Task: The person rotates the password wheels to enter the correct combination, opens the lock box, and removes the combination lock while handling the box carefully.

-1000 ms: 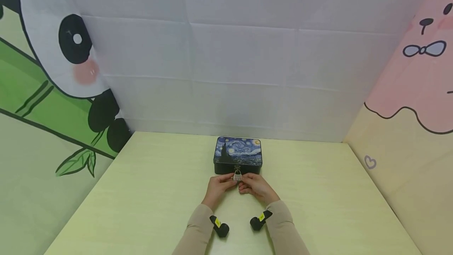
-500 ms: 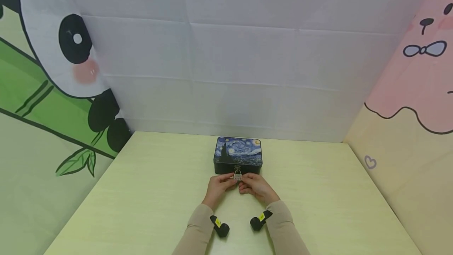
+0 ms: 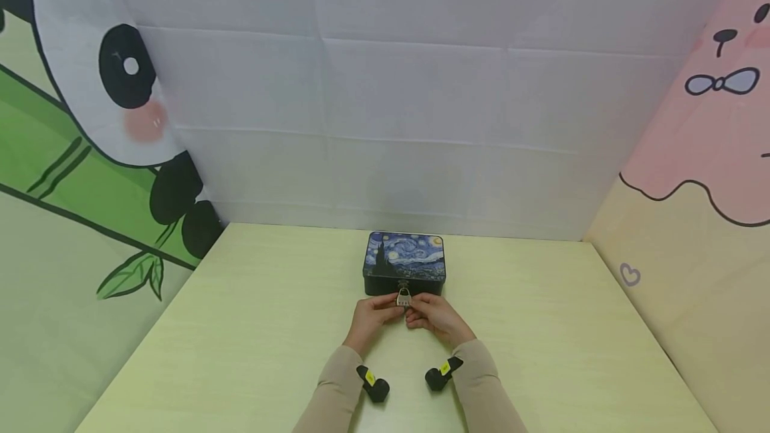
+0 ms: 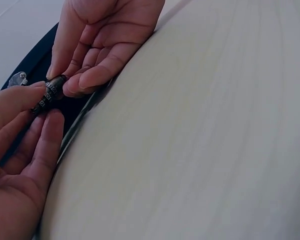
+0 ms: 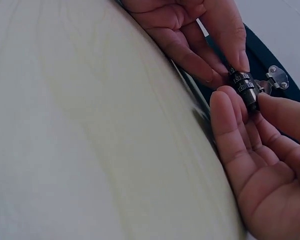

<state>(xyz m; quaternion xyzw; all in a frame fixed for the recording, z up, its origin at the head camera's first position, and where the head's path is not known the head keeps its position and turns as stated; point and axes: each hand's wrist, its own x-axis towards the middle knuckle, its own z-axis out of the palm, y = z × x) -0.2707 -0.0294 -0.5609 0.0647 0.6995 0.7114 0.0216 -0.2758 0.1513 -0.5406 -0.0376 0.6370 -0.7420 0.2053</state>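
Note:
A dark tin box with a swirling blue night-sky picture on its lid stands closed on the table. At its front clasp hangs a small combination padlock, whose number dials face the wrists in the right wrist view. My left hand pinches the padlock's left side between thumb and fingers. From the right, my right hand holds its other side with thumb and fingertips. In the left wrist view both hands meet at the padlock; the digits are too small to read surely.
The pale table reaches back to a white cloth wall. Printed side walls stand left and right, the right one pink. A black device with a yellow label is strapped at each sleeved wrist.

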